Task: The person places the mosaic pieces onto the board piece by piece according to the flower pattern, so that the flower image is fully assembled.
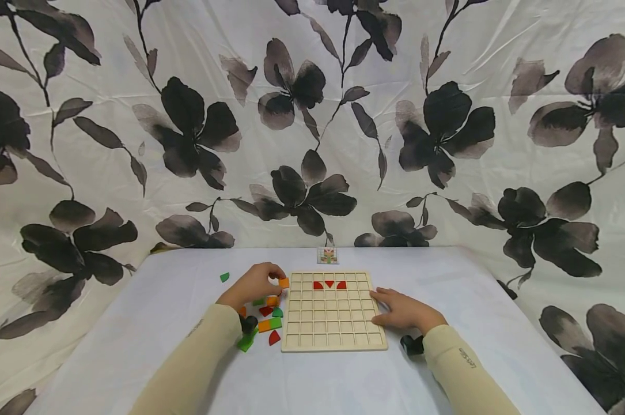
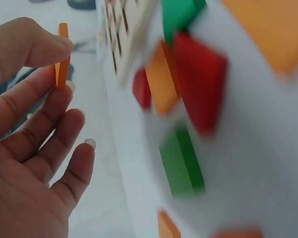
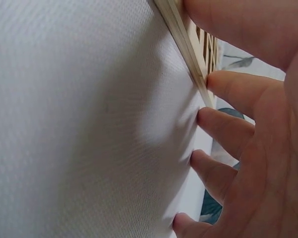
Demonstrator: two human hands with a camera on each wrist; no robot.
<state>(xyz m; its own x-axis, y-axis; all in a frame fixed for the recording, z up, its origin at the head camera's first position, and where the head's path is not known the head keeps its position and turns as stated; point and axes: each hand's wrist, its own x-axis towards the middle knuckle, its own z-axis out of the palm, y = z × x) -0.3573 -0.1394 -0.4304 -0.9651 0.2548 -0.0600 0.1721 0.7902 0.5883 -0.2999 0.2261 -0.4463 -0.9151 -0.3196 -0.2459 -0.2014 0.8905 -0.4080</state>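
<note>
Between thumb and fingers, my left hand (image 1: 255, 283) pinches a flat orange square tile (image 2: 63, 55), raised just off the left edge of a wooden grid board (image 1: 334, 327). Near the board's top row lie two red quarter-round tiles (image 1: 318, 285) with a red triangle tile (image 1: 329, 284) between them. My right hand (image 1: 406, 309) rests at the board's right edge, thumb and index finger touching it. In the right wrist view the other fingertips (image 3: 198, 157) of that hand rest on the white cloth.
Loose red, green and orange tiles (image 1: 275, 323) lie left of the board under the left hand. One green tile (image 1: 224, 277) sits apart, farther left. A small pattern card (image 1: 328, 255) stands behind the board at the table's far edge, before a flowered cloth backdrop (image 1: 302, 144).
</note>
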